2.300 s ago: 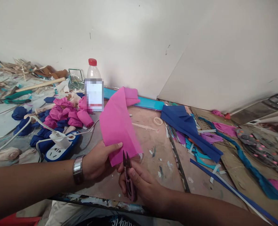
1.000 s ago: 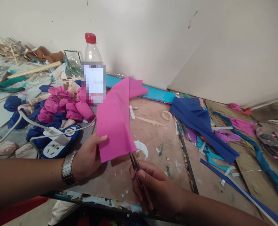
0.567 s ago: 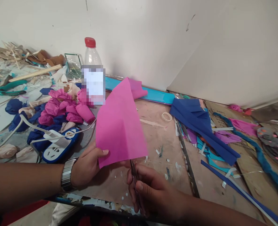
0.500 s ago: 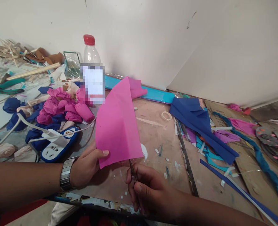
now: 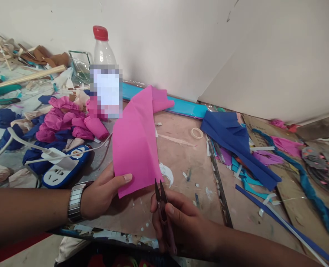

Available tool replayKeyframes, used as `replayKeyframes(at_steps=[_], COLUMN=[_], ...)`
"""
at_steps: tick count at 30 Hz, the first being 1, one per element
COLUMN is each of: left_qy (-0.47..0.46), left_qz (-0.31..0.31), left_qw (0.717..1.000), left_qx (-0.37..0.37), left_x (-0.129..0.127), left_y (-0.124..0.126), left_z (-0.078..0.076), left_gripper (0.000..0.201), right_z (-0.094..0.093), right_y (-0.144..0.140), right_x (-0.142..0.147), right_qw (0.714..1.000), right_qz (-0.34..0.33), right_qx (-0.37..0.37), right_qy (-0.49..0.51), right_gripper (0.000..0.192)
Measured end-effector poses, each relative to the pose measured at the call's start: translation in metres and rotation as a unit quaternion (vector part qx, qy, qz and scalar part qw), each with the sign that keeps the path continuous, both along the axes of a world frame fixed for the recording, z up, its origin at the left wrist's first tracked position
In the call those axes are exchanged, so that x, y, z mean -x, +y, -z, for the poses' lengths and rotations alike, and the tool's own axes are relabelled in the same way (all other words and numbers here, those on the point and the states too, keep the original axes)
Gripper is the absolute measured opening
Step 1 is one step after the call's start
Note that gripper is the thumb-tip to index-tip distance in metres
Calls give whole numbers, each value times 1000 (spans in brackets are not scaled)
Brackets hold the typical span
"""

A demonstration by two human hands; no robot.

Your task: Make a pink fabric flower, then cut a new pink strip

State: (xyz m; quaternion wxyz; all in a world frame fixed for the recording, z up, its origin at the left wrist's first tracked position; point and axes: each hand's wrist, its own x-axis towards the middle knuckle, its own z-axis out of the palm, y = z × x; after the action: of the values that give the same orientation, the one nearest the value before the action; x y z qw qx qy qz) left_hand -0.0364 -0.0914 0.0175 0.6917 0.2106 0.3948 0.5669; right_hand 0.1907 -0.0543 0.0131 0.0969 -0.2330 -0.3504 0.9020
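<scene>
A sheet of pink fabric or crepe paper (image 5: 136, 148) is pinched at its lower left corner by my left hand (image 5: 105, 191), thumb on top. Its far end is folded over and rests near the blue strip at the wall. My right hand (image 5: 178, 218) grips a pair of thread snips (image 5: 162, 207), their two pointed blades parted and aimed away from me. The blade tips are at the sheet's lower right corner; whether they touch it I cannot tell. A watch with a metal band (image 5: 75, 202) is on my left wrist.
Pink, navy and cream rolled pieces (image 5: 61, 118) lie left, beside a blue-and-white power strip (image 5: 60, 170) with cables. A red-capped bottle (image 5: 104, 52) stands behind them. Navy fabric (image 5: 228, 129) and a tape ring (image 5: 197, 133) lie right. Wooden scraps (image 5: 3, 55) fill the far left.
The snips have turned so that both blades show apart, where before they looked like one line. The pink sheet's right edge has shifted left. The whole view has moved slightly.
</scene>
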Motion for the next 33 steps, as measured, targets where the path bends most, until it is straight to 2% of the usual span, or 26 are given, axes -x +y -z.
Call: replayKeyframes(at_steps=[2, 5, 8, 11, 17, 22, 29, 33], left_qy=[-7, 31, 65, 48, 64, 108, 125, 153], left_qz=[3, 2, 5, 14, 7, -5, 66, 61], left_qw=[1000, 1000, 998, 999, 997, 994, 989, 984], left_qx=[-4, -4, 1, 12, 39, -3, -45, -65], left_x=[-1, 0, 3, 3, 3, 5, 6, 7], left_y=[1, 1, 1, 2, 3, 1, -3, -1], left_z=[-1, 0, 1, 0, 0, 5, 10, 9], left_gripper=[27, 29, 35, 39, 37, 33, 28, 28], right_z=[1, 2, 0, -1, 0, -1, -2, -2], right_y=[0, -1, -1, -1, -1, -1, -1, -1], right_x=[0, 0, -1, -2, -3, -4, -2, -1], right_qw=[1000, 999, 997, 995, 997, 999, 999, 999], right_qz=[8, 20, 5, -19, 4, 1, 15, 32], right_qx=[-6, -44, -77, -87, -71, -42, -30, -23], right_qy=[1, -3, -19, -43, -42, -27, -36, -35], right_gripper=[41, 36, 35, 38, 38, 43, 43, 44])
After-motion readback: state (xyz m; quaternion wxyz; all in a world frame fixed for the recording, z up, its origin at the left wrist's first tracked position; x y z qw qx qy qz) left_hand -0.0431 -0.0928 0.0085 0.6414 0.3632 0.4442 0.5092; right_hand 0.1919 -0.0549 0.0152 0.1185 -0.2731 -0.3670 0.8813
